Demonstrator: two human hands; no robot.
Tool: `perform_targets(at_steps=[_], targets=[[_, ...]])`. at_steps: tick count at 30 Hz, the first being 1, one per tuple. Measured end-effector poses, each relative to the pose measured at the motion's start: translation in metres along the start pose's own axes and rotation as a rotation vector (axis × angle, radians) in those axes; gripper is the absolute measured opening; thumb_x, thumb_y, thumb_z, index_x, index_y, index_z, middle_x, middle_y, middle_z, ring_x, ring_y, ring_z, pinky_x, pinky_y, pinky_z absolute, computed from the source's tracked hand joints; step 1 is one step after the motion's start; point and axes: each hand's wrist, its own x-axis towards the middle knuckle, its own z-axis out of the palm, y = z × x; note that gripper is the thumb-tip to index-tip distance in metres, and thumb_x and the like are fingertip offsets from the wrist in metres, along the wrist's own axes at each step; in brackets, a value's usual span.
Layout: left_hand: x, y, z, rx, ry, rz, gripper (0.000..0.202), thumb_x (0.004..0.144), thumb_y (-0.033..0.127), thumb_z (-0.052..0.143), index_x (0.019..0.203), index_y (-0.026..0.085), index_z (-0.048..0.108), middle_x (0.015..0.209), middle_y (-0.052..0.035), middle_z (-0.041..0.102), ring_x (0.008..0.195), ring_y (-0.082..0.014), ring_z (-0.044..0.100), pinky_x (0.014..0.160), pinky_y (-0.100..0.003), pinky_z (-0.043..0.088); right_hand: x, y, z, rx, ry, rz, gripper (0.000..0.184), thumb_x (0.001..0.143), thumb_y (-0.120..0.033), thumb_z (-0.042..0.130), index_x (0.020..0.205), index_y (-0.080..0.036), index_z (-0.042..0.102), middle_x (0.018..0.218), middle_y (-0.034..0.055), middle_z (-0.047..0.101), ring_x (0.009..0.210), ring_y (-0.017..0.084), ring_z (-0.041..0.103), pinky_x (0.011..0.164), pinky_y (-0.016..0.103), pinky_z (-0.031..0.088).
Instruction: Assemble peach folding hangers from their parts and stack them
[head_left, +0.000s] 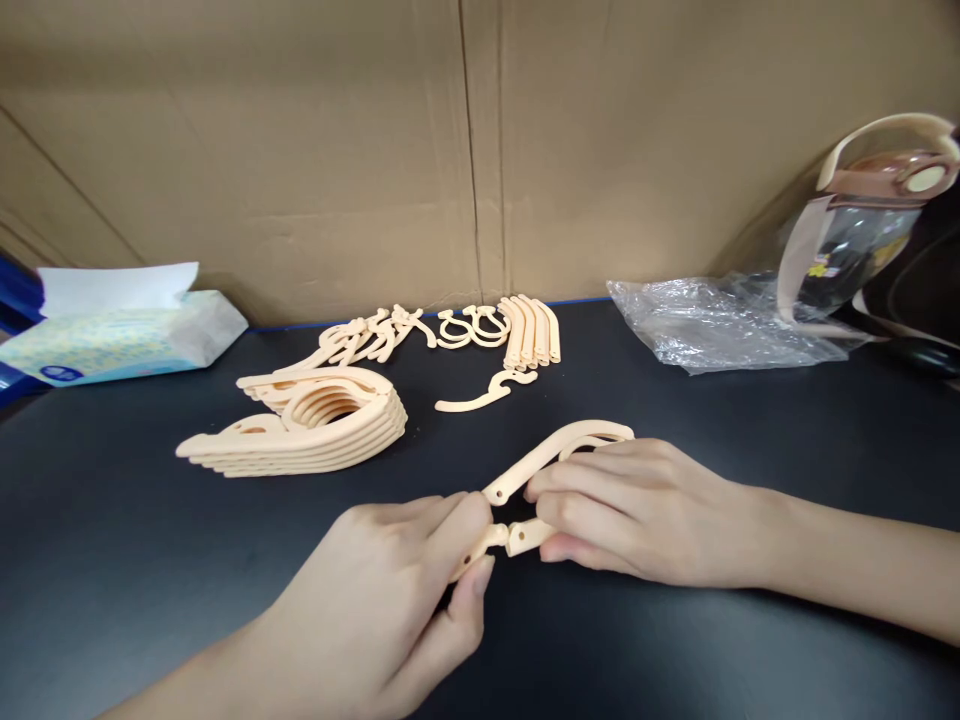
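Near the table's front, my left hand (405, 590) pinches a small beige plastic hanger piece (487, 540), which looks like a hook part, between thumb and fingers. My right hand (637, 515) is closed round a beige folding hanger arm (529, 537), its holed end facing the left hand's piece. The two ends meet or nearly meet; whether they are joined I cannot tell. A long curved hanger arm (555, 450) runs just behind, partly hidden by my right fingers. Beyond my hands lies a loose hook piece (480, 400).
A stack of folded hangers (300, 450) lies at left. Behind it are a pile of hook parts (375, 335), rings (472, 328) and several arms (532, 335). Tissues (127, 340), a clear plastic bag (712, 325) and a bottle (862, 230) stand near the cardboard wall (337, 150).
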Motion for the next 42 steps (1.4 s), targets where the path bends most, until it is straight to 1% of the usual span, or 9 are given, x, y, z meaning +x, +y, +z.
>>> perform_targets(at_steps=[5,11,15,17,21,27,32,40,42], targets=[[0.001,0.0,-0.001,-0.018,-0.029,0.019,0.017,0.1,0.014,0.034,0.088,0.024,0.041,0.072,0.0054,0.053,0.053,-0.0122,0.048,0.05,-0.026,0.033,0.001,-0.001,-0.001,0.007,0.002,0.012,0.042,0.11,-0.028,0.035,0.08,-0.018,0.064,0.078,-0.0024,0.07,0.063,0.009,0.059,0.059,0.026,0.044],[-0.002,0.001,0.003,0.008,-0.032,-0.003,0.019,0.103,0.018,0.03,0.089,0.024,0.041,0.072,0.0045,0.053,0.054,-0.0141,0.052,0.049,-0.027,0.035,-0.002,-0.002,0.001,0.036,0.039,0.034,0.044,0.11,-0.028,0.035,0.076,-0.016,0.061,0.075,-0.0012,0.068,0.062,0.009,0.058,0.056,0.026,0.042],[-0.003,0.007,0.003,0.089,-0.008,0.002,0.023,0.103,0.016,0.028,0.087,0.024,0.043,0.07,0.0038,0.054,0.05,-0.0149,0.053,0.046,-0.029,0.035,-0.001,-0.003,0.001,0.051,0.031,0.043,0.046,0.11,-0.029,0.034,0.075,-0.016,0.06,0.075,-0.001,0.068,0.061,0.008,0.056,0.053,0.024,0.04],[0.001,0.011,0.0,0.161,0.008,0.02,0.025,0.102,0.015,0.03,0.084,0.023,0.045,0.066,0.0036,0.054,0.047,-0.0144,0.054,0.043,-0.029,0.035,-0.001,-0.002,0.001,0.061,0.019,0.047,0.045,0.11,-0.029,0.034,0.075,-0.016,0.059,0.075,-0.0006,0.067,0.061,0.008,0.056,0.052,0.024,0.04],[0.009,0.018,-0.007,0.324,-0.007,0.072,0.028,0.099,0.013,0.035,0.077,0.021,0.049,0.06,0.0029,0.055,0.042,-0.0133,0.055,0.039,-0.028,0.036,-0.002,-0.001,0.002,0.123,0.005,0.058,0.041,0.11,-0.03,0.033,0.079,-0.016,0.057,0.077,0.0008,0.066,0.064,0.009,0.057,0.053,0.022,0.04],[0.007,0.016,-0.002,0.341,0.021,0.066,0.039,0.104,0.013,0.025,0.075,0.022,0.049,0.058,0.0036,0.052,0.039,-0.0131,0.054,0.037,-0.028,0.036,-0.005,0.0,0.005,0.247,0.004,0.085,0.036,0.109,-0.032,0.037,0.082,-0.016,0.054,0.079,0.0026,0.064,0.065,0.01,0.056,0.056,0.021,0.043],[0.006,0.016,-0.002,0.406,0.022,0.102,0.042,0.106,0.014,0.022,0.073,0.024,0.046,0.058,0.0034,0.051,0.037,-0.0144,0.052,0.035,-0.03,0.034,-0.006,0.0,0.005,0.266,-0.002,0.1,0.033,0.108,-0.033,0.039,0.084,-0.016,0.054,0.079,0.0023,0.064,0.066,0.011,0.057,0.056,0.021,0.044],[0.007,0.019,-0.003,0.468,-0.022,0.12,0.042,0.108,0.019,0.018,0.078,0.024,0.048,0.062,0.0024,0.055,0.041,-0.0166,0.055,0.036,-0.033,0.034,-0.006,-0.002,0.005,0.261,-0.002,0.109,0.033,0.108,-0.033,0.039,0.083,-0.017,0.054,0.078,0.0018,0.063,0.065,0.011,0.055,0.055,0.021,0.044],[0.007,0.019,-0.004,0.486,-0.012,0.118,0.042,0.109,0.02,0.018,0.079,0.024,0.048,0.063,0.0022,0.056,0.042,-0.0166,0.056,0.037,-0.033,0.034,-0.005,-0.002,0.005,0.263,0.0,0.104,0.034,0.108,-0.032,0.039,0.083,-0.016,0.054,0.077,0.0016,0.062,0.064,0.01,0.054,0.055,0.021,0.043]])
